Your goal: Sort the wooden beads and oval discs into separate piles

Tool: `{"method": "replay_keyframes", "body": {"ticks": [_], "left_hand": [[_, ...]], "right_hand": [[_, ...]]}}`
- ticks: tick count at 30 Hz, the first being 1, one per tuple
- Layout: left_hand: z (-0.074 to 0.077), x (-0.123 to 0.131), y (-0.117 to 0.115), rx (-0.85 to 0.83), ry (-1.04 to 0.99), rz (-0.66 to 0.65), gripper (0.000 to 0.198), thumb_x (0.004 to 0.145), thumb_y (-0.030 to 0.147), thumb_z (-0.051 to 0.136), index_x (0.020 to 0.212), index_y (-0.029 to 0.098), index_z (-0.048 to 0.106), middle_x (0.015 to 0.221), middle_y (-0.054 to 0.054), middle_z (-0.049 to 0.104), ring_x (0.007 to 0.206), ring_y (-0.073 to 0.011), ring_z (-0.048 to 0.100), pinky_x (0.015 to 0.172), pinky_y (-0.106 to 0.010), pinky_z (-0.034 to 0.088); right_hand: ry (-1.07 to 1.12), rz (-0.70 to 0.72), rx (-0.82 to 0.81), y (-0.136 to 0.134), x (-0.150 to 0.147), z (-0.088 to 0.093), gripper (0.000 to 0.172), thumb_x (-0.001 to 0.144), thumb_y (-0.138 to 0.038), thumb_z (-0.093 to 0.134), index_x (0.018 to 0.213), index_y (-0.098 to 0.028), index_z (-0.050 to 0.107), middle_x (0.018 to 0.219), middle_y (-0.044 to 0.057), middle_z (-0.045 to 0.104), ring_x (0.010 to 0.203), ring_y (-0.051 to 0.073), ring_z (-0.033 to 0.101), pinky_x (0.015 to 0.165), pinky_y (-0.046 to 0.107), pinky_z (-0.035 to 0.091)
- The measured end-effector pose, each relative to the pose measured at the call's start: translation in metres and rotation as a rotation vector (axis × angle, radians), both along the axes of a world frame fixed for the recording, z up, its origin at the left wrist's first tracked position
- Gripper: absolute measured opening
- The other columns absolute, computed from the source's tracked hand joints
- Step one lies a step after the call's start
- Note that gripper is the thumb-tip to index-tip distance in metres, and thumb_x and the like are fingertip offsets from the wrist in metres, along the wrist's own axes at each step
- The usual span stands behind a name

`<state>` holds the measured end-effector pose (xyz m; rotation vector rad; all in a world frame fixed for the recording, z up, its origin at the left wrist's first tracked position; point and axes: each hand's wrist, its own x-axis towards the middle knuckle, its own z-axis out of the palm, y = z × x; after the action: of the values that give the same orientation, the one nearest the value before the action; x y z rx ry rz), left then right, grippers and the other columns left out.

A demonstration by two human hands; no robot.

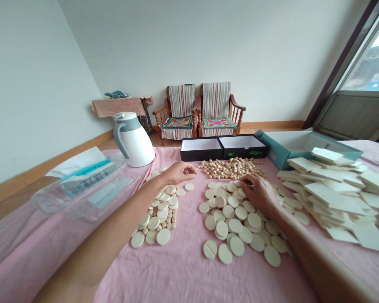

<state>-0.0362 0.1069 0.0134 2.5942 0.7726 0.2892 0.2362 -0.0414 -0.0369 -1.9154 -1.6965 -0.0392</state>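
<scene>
My left hand (180,171) hovers above the far end of a left-hand group of pale wooden discs (163,236), its fingers curled together; anything between them is too small to make out. Small wooden cubes (169,219) lie among those discs. My right hand (258,189) is at the far right edge of a larger pile of discs (235,225), fingers bent down over it, and what they touch is hidden. Beyond both hands, a heap of small wooden pieces (232,168) lies in front of two black open boxes (202,155).
Square pale boards (337,193) are piled at the right, by a teal box (276,153). A white and grey jug (139,145) and clear plastic packaging (91,185) stand at the left on the pink cloth (183,269). Two chairs (216,101) are behind.
</scene>
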Motion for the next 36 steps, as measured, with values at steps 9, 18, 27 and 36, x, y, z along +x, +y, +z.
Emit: {"method": "replay_keyframes", "body": {"ticks": [9, 18, 27, 36], "left_hand": [[-0.022, -0.012, -0.012, 0.150, 0.107, 0.035, 0.014, 0.062, 0.015, 0.063, 0.076, 0.016, 0.062, 0.078, -0.002, 0.063, 0.072, -0.0162, 0.057, 0.065, -0.024, 0.039], [-0.004, -0.012, -0.026, 0.070, 0.056, 0.009, 0.028, 0.075, 0.026, 0.061, 0.101, 0.016, 0.063, 0.087, -0.003, 0.067, 0.074, -0.0131, 0.061, 0.065, -0.021, 0.043], [-0.009, -0.033, -0.027, 0.258, 0.221, 0.069, 0.004, 0.063, 0.019, 0.061, 0.067, 0.018, 0.062, 0.072, -0.003, 0.062, 0.075, -0.0194, 0.056, 0.070, -0.028, 0.040], [-0.009, -0.029, -0.031, 0.287, 0.238, 0.070, 0.008, 0.063, 0.016, 0.060, 0.071, 0.017, 0.060, 0.076, -0.004, 0.063, 0.078, -0.0206, 0.057, 0.072, -0.029, 0.041]], "right_hand": [[0.005, 0.003, 0.008, 0.001, 0.001, -0.002, 0.020, 0.081, -0.031, 0.046, 0.081, -0.021, 0.062, 0.086, 0.005, 0.066, 0.081, 0.019, 0.058, 0.070, 0.027, 0.041], [0.002, -0.010, 0.000, 0.000, 0.000, -0.001, 0.019, 0.080, -0.030, 0.046, 0.082, -0.021, 0.063, 0.085, 0.005, 0.066, 0.080, 0.019, 0.058, 0.070, 0.027, 0.041], [-0.007, -0.014, 0.006, 0.001, 0.002, -0.003, 0.017, 0.079, -0.029, 0.047, 0.082, -0.021, 0.063, 0.084, 0.004, 0.066, 0.080, 0.019, 0.058, 0.070, 0.027, 0.041], [-0.002, -0.005, 0.004, 0.000, 0.001, -0.001, 0.018, 0.080, -0.030, 0.046, 0.081, -0.021, 0.062, 0.084, 0.004, 0.065, 0.080, 0.018, 0.058, 0.070, 0.027, 0.041]]}}
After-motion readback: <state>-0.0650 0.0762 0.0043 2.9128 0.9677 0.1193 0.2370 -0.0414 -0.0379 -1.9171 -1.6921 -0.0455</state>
